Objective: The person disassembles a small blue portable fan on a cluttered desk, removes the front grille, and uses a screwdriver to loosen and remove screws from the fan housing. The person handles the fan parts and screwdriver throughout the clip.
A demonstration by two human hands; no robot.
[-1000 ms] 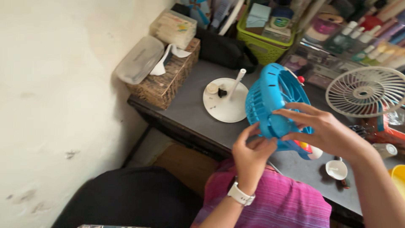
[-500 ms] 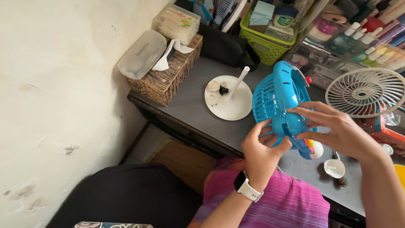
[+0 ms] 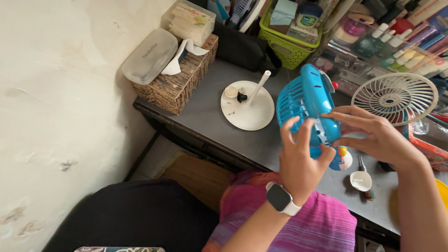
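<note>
Two hands on one part right now: the blue plastic fan housing with its slotted grille (image 3: 305,105) is held up in the air over the dark grey tabletop (image 3: 205,109), tilted on edge, not resting on anything. The left hand (image 3: 298,161), the one with the white-strapped smartwatch (image 3: 280,198), cups it from below with fingers spread loosely up against the grille. The right hand (image 3: 373,135) comes in from the side, with its fingertips pressed on the rear hub of the housing, thumb underneath, more of a pinch than a full grip.

As for how far along this is, I'd say somewhere in the middle. The fan is clearly in pieces: the round white wire grille (image 3: 394,98) lies off to the right, apart from the blue body, and the round white base disc with its upright white stem (image 3: 247,105) sits alone on the tabletop, with a small tan cap (image 3: 230,92) and a little black knob-like bit (image 3: 241,97) resting on it. A small white cup-shaped piece (image 3: 360,180) lies near the tabletop's front edge, just beside what looks like a screwdriver (image 3: 363,168), partly hidden.

So body, stand and grille are all separate, loose small parts unfitted. Can't tell from here what's inside the housing.
</note>
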